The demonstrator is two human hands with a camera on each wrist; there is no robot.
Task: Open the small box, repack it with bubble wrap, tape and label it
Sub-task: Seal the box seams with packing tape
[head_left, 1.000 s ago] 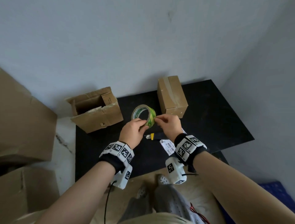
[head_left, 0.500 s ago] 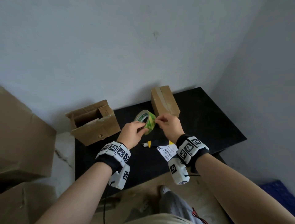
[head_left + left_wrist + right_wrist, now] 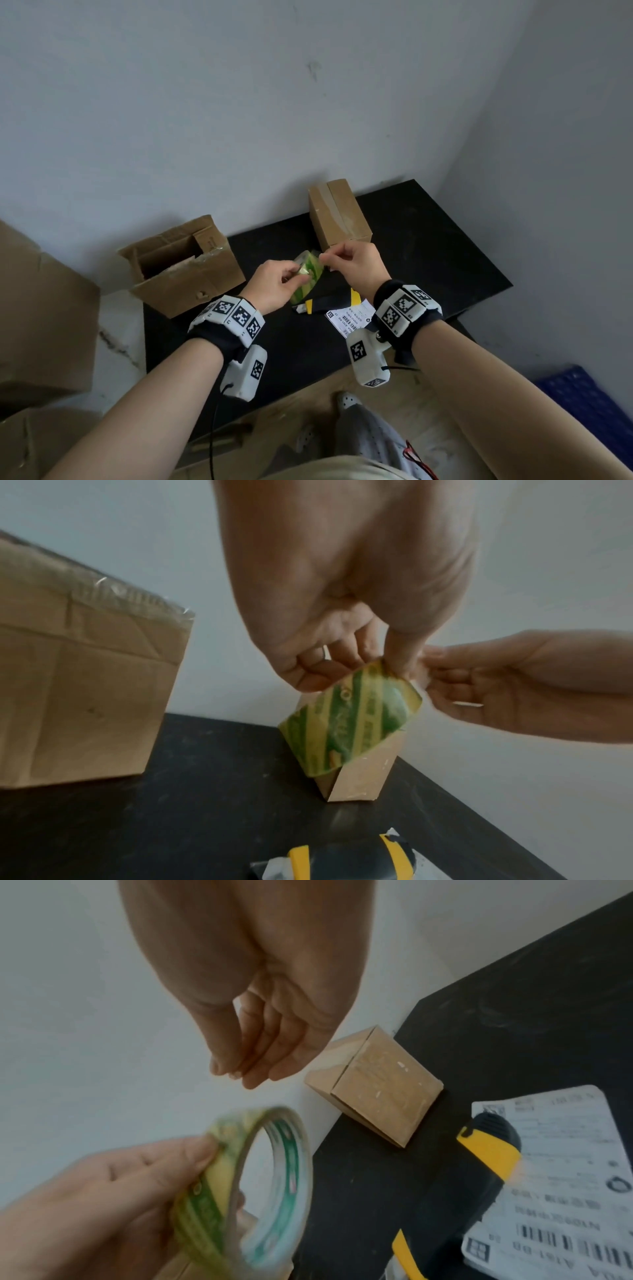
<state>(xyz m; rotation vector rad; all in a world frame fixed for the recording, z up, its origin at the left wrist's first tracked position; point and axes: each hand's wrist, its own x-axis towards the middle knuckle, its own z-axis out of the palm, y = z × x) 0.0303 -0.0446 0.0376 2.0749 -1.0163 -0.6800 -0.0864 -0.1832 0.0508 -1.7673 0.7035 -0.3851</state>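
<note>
Black table | left hand gripped tape roll | right hand pinched tape end | step: taping small box | next: draw strip out steadily

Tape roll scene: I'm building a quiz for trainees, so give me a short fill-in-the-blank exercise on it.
1. The tape roll is held by the ____ hand.
2. The right hand pinches at the roll's ____ edge.
3. The knife on the table has a black and ____ body.
4. The small box stands closed, while the big box is ____.

Missing words: left; top; yellow; open
</note>
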